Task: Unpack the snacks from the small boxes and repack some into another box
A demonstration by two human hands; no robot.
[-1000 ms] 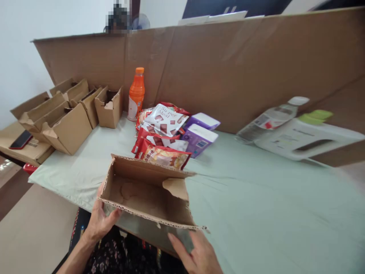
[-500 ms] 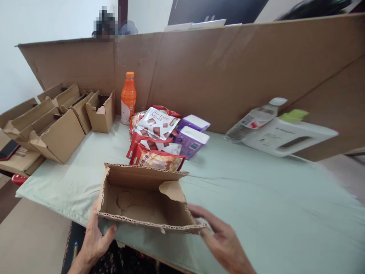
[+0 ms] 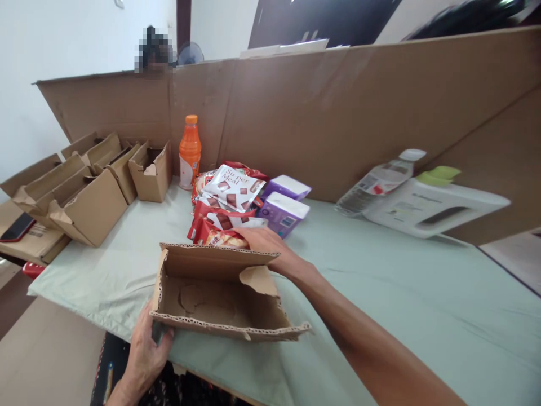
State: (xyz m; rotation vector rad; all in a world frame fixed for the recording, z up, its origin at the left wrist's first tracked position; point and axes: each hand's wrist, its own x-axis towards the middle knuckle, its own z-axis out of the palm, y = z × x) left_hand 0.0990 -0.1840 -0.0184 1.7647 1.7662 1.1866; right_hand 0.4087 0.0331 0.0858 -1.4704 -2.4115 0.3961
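An open cardboard box [image 3: 203, 293] with rough-cut edges sits at the near edge of the table. My left hand [image 3: 147, 344] grips its left front corner, thumb along the front and fingers at the left side. Behind the box, my right hand [image 3: 266, 245] reaches over the right end of a red snack packet [image 3: 220, 237] and touches it. Its fingertips are mostly hidden, so I cannot see whether they close on the packet. More packets lie just behind, among them a white and brown "Su per Meal" pouch [image 3: 234, 186]. Two purple-and-white boxes [image 3: 284, 214] stand beside them.
An orange bottle [image 3: 190, 155] stands behind the packets. Several cut cardboard boxes [image 3: 95, 208] are grouped at the left, near a phone [image 3: 17, 227]. A clear bottle [image 3: 380, 183] and a white jug [image 3: 426, 208] lean against the cardboard wall [image 3: 329, 124]. A person's head shows beyond it.
My right hand has left the box's right side and moved forward and left onto the red packet. My left hand stays on the box, which has barely shifted. The view has tilted slightly.
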